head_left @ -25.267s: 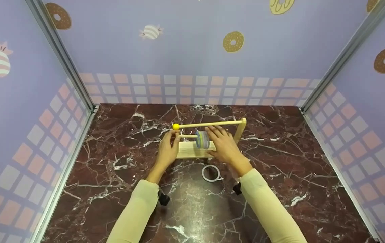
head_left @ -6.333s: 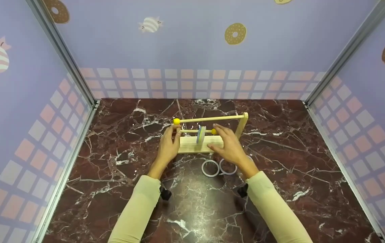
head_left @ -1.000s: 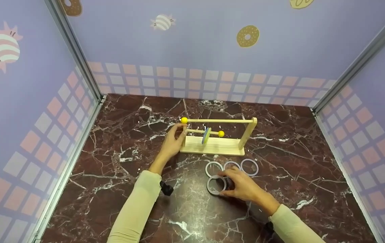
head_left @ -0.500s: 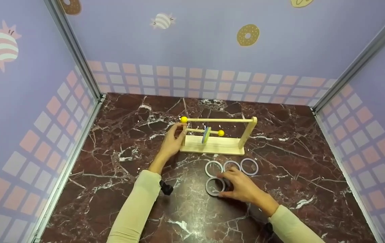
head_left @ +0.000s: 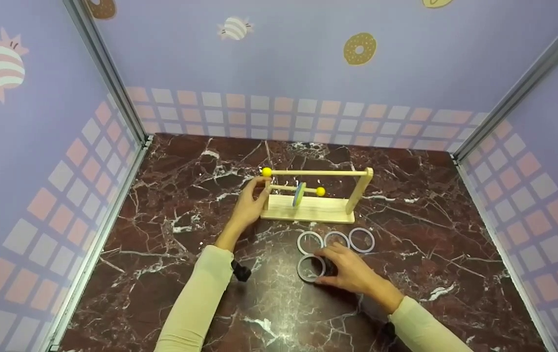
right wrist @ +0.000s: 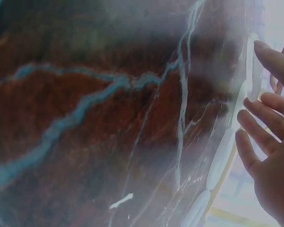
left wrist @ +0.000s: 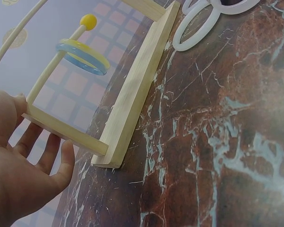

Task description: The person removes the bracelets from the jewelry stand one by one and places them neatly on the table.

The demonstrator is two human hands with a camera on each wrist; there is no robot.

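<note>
My left hand (head_left: 248, 205) grips the short upright of a wooden stand (head_left: 327, 210), thumb and fingers on opposite sides of it in the left wrist view. A blue ring (left wrist: 80, 64) and a yellow ring (left wrist: 92, 51) hang together on the stand's lower rod, which ends in a yellow ball (head_left: 320, 191). In front of the stand, my right hand (head_left: 352, 269) pinches a whitish ring (head_left: 299, 270) at the tabletop, thumb near its lower edge and fingers at its upper edge. The right wrist view shows only part of this hand beside the ring edges.
Three loose pale rings lie in a row before the stand: a left ring (head_left: 299, 243), a middle ring (head_left: 336, 232) and a right ring (head_left: 373, 240). A longer upper rod (head_left: 318, 173) spans the stand. Patterned walls (head_left: 279, 63) enclose the marbled table (head_left: 186, 293).
Over the last second the right hand and its ring shift only slightly left. Compared with 25 seconds ago, fewer rings are on the lower rod and more lie on the table. The left hand keeps its grip.
</note>
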